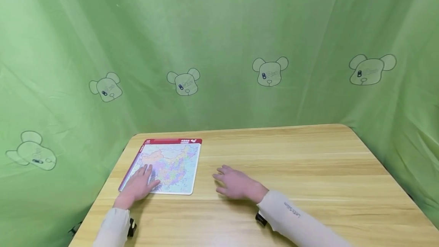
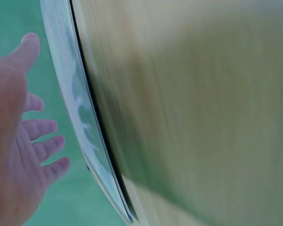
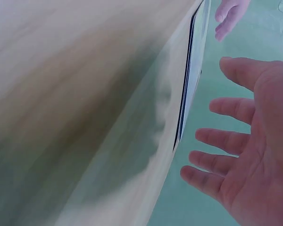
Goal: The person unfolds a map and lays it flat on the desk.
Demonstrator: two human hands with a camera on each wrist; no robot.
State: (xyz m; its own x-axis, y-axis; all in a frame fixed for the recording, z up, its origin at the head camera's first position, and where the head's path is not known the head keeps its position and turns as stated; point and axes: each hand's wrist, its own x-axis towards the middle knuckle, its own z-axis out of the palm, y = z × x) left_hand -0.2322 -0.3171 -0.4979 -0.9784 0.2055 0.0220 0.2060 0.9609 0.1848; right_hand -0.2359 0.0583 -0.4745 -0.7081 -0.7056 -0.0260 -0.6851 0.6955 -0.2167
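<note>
Broadly, a green cloth printed with outlined bear heads (image 1: 269, 72) fills the head view from nine o'clock through twelve to three, behind the wood-grain surface (image 1: 291, 155). Toward ten o'clock on that surface lies a flat map-of-China board (image 1: 175, 169), bordered in red along its twelve and nine o'clock edges (the small header lettering is hard to read). Pale sleeves (image 1: 295, 216) come in from seven and five o'clock, the right one bearing dark print. The left hand (image 1: 140, 184) is over the board's seven o'clock part, fingers extended and spread, gripping nothing; the left wrist view shows it apart from the board. The right hand (image 1: 236, 183), off the board between three and four o'clock, is likewise loosely spread and holds nothing. Small black devices (image 1: 261, 218) sit beneath the wrists.
</note>
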